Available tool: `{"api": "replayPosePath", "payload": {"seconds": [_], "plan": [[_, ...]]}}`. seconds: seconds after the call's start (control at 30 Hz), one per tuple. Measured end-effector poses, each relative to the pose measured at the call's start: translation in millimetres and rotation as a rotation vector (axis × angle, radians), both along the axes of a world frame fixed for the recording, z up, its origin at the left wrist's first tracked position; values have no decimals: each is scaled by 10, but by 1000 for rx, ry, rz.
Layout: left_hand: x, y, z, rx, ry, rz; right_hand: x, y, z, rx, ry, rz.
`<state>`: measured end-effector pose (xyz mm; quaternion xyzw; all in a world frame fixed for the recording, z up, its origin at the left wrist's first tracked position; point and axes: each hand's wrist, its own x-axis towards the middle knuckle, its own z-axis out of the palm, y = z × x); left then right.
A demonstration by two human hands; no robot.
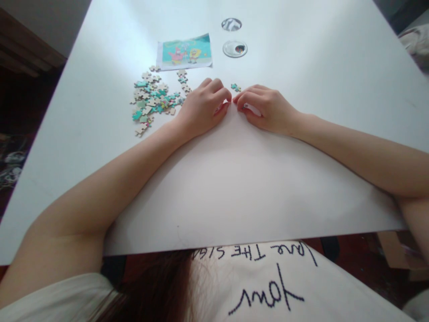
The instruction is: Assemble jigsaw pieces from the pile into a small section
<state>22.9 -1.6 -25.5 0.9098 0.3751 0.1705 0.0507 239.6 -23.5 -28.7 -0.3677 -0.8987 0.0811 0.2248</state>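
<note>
My left hand rests on the white table with thumb and fingers pinched together. Facing it, almost fingertip to fingertip, my right hand is closed in a similar pinch. Whatever either hand holds is too small and too covered by the fingers to make out. Just beyond the fingertips lie a few joined-looking teal and yellow jigsaw pieces. To the left of my left hand spreads a loose pile of jigsaw pieces, some teal side up, others plain beige. A short line of pieces runs down beside that hand, partly hidden by it.
Behind the pile lies a picture sheet with cartoon figures on teal. A round tin with something colourful inside and a round shiny lid are at the back. The table's front edge runs close to my body.
</note>
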Motion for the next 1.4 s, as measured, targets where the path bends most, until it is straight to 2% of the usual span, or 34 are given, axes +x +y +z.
{"api": "replayPosePath", "payload": {"seconds": [0.23, 0.5, 0.73, 0.83, 0.97, 1.13, 1.4], "plan": [[-6, -6, 3, -92, -41, 14, 15, 15, -12, 17, 7, 31], [-6, 38, -34, 6, 1, -12, 13, 17, -20, -36, 66, 27], [-49, 93, -99, 32, -32, -70, 13, 20, -19, -73, 103, 24], [-37, 78, -83, 35, -25, -64, 15, 21, -18, -70, 111, 28], [-6, 44, -38, 12, 45, 6, 18, 21, -16, -53, 97, 30], [-9, 47, -41, 26, -15, -33, 14, 27, -28, -34, 74, 22], [-3, 20, -16, -30, -9, 2, 14, 15, -15, -52, 73, 25]]}}
